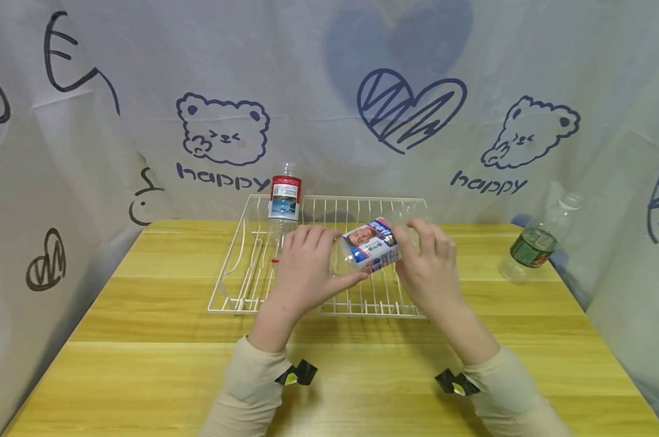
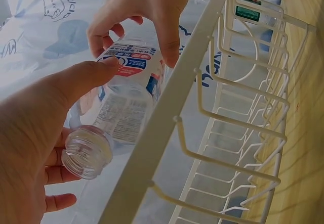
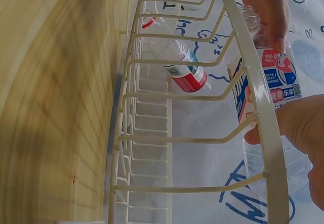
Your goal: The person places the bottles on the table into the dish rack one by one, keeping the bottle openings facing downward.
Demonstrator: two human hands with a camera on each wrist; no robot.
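Note:
A clear plastic bottle [image 1: 372, 246] with a blue, white and red label lies tilted between both hands, above a white wire rack [image 1: 373, 316]. My left hand [image 1: 307, 267] holds its neck end, thumb along the near side; the uncapped threaded mouth [image 2: 87, 152] shows beside the palm in the left wrist view. Toward the base, my right hand [image 1: 430, 267] grips the same bottle, thumb and fingers on opposite sides. A second bottle [image 1: 285, 200] with a red and blue label stands in the rack's left part, its neck with a red ring pointing down.
A third bottle [image 1: 534, 246], with a green label and a whitish cap, stands on the wooden table [image 1: 160, 376] to the right of the rack. Behind the table hangs a pale curtain [image 1: 318, 121] with drawn hearts and bears.

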